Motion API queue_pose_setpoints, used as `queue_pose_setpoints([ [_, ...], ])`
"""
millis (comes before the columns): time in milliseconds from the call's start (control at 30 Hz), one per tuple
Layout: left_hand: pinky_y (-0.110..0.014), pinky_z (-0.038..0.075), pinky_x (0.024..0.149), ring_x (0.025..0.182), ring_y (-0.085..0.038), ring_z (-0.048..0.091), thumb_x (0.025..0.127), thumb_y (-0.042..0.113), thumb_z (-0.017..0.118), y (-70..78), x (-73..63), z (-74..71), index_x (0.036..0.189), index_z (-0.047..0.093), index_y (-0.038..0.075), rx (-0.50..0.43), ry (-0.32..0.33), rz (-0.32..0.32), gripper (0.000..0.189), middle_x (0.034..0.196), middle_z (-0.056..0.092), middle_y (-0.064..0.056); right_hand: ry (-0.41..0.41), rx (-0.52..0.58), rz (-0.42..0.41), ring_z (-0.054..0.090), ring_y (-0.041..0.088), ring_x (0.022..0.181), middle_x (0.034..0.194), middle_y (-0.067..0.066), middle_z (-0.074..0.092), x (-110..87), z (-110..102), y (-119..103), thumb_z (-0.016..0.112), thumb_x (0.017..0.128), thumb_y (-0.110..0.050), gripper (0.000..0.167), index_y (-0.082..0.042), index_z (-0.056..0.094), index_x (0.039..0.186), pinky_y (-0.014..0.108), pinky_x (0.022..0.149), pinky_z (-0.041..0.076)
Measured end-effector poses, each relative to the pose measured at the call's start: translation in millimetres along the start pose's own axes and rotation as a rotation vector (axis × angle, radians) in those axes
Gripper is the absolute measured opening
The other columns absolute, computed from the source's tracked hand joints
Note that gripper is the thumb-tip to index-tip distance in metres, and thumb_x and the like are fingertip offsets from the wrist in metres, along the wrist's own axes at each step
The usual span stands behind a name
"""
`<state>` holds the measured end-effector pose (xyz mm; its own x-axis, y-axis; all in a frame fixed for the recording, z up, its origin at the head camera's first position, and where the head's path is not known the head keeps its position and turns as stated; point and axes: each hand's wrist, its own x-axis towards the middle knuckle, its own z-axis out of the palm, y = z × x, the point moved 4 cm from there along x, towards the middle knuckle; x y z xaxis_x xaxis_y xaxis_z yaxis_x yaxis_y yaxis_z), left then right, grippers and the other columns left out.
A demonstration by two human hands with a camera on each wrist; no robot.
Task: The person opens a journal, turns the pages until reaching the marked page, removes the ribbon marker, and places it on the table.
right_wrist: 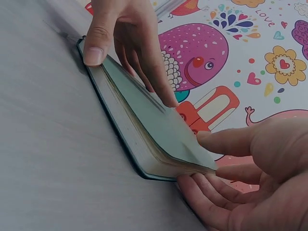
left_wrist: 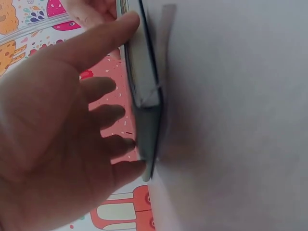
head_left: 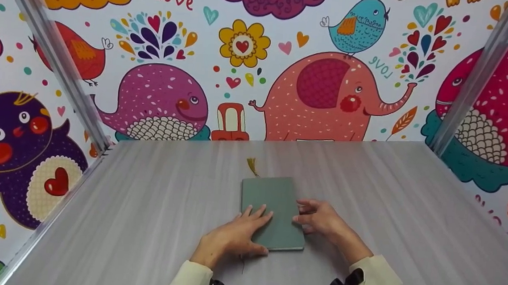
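A closed notebook with a plain green cover (head_left: 274,197) lies on the table, its pale page edges (right_wrist: 130,130) facing the right wrist camera. My left hand (head_left: 236,233) rests on the cover's left side with fingers spread, its thumb at the near edge. At the right edge is my right hand (head_left: 322,219), fingers bent. In the right wrist view its thumb (right_wrist: 224,142) lies at the cover's edge, and its other fingers (right_wrist: 207,192) reach the page edges and lower corner. A yellow-green tassel (head_left: 252,165) sticks out beyond the notebook's far edge.
The grey wood-grain table (head_left: 156,198) extends around the notebook. Behind it stands a wall with cartoon animals (head_left: 319,98), and metal posts (head_left: 477,82) rise at both back corners. Black wrist mounts (head_left: 346,284) sit at both pale sleeves.
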<state>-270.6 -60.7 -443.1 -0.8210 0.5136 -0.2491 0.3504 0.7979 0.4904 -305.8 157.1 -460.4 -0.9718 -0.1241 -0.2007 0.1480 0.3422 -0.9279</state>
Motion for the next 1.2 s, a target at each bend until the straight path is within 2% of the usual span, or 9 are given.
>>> queue_pose_setpoints([
  [300,-0.052,0.018,0.126,0.157,-0.034,0.012,0.088,0.044,0.075,0.5,1.3,-0.6,0.156,0.038,0.02,0.026,-0.016,0.03,0.08,0.169,0.022,-0.005,0.025,0.03,0.028,0.064,0.018,0.091,0.113,0.016,0.063,-0.5,1.8,1.0,0.078,0.083,0.0,0.061,0.005,0.054,0.139,0.036,0.075,0.06],
  [833,-0.056,0.022,0.124,0.157,-0.034,0.013,0.087,0.043,0.076,1.0,0.3,-1.9,0.155,0.039,0.023,-0.001,-0.002,0.01,0.08,0.168,0.022,-0.003,0.084,0.029,-0.002,0.062,0.016,0.084,0.105,0.011,0.064,-1.8,1.1,0.3,0.075,0.083,0.006,0.057,0.0,0.059,0.137,0.033,0.069,0.059],
  [1200,-0.053,0.021,0.125,0.157,-0.034,0.014,0.088,0.043,0.075,3.2,-1.3,-1.7,0.155,0.039,0.023,0.033,0.019,0.04,0.079,0.168,0.023,-0.005,0.042,0.118,0.011,0.064,0.013,0.08,0.107,0.009,0.06,-0.2,-0.2,0.0,0.071,0.086,0.004,0.056,0.001,0.055,0.14,0.028,0.067,0.056],
])
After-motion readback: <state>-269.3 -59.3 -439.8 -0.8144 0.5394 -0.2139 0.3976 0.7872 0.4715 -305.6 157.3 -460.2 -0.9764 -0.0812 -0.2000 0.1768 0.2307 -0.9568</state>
